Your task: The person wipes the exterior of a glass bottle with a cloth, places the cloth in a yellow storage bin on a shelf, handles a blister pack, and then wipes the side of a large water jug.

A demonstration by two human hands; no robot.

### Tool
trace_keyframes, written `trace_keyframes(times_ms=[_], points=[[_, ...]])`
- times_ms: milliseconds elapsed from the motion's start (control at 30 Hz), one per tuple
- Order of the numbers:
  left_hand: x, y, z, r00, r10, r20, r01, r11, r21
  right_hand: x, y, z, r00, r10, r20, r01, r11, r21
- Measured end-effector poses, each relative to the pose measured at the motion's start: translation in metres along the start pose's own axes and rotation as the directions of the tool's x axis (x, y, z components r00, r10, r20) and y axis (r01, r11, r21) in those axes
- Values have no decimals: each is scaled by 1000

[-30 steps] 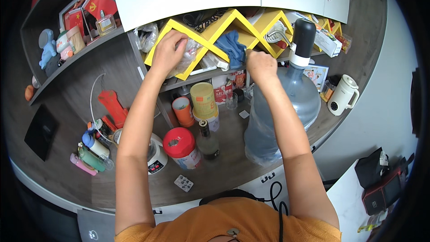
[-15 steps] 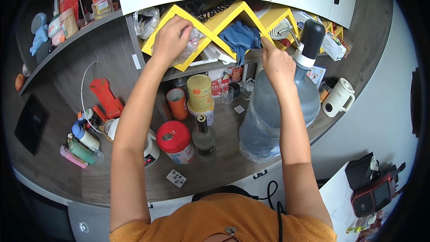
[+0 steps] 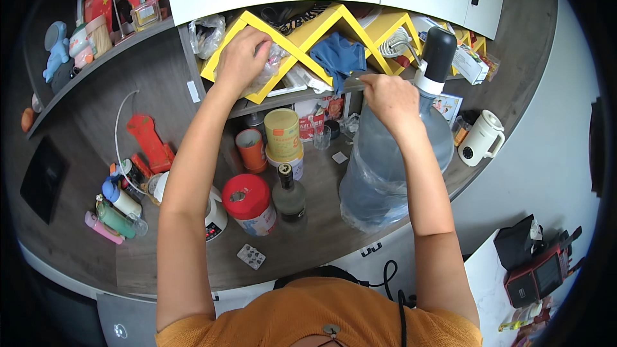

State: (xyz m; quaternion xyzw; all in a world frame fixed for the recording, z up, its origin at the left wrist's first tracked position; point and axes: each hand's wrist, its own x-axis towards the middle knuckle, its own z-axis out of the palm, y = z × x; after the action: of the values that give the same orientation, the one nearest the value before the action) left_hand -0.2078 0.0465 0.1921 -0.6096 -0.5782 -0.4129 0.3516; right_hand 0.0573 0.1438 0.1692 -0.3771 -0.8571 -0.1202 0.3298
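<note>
The left hand (image 3: 241,59) is resting at the yellow rack (image 3: 301,51), beside a crinkled clear bag (image 3: 260,82), its grip impossible to tell! The right hand (image 3: 393,98) is pinching a blurred greyish piece (image 3: 354,81) between its fingers, just below the blue cloth (image 3: 340,59), near the water bottle (image 3: 376,154).

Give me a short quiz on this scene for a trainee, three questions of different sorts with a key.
1. Which is nearer the large bluish water jug: the left hand or the right hand?
2. True or false: the red-lidded tub stands to the left of the dark-necked glass bottle.
3. Fill in the colour: the cloth in the yellow zigzag rack is ____.

Key: 1. the right hand; 2. true; 3. blue.
</note>
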Motion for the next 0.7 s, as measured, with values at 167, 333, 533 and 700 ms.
trace_keyframes(times_ms=[167, 333, 533, 700], points=[[2, 2, 1, 1000, -7, -3, 7, 1000, -3, 30, -8, 49, 997, -61, 51, 64, 996, -58], [3, 3, 2, 1000, -21, 8, 21, 1000, -9, 55, -15, 70, 929, 183, 320, -238, 961, 140], [2, 1, 3, 1000, 0, -10, 0, 1000, 4, 72, 8, 59, 841, 131, 524, -287, 930, 229], [1, -1, 2, 1000, 4, -8, -4, 1000, 20, 53, 4, 13, 931, 201, 304, -234, 969, 75]])
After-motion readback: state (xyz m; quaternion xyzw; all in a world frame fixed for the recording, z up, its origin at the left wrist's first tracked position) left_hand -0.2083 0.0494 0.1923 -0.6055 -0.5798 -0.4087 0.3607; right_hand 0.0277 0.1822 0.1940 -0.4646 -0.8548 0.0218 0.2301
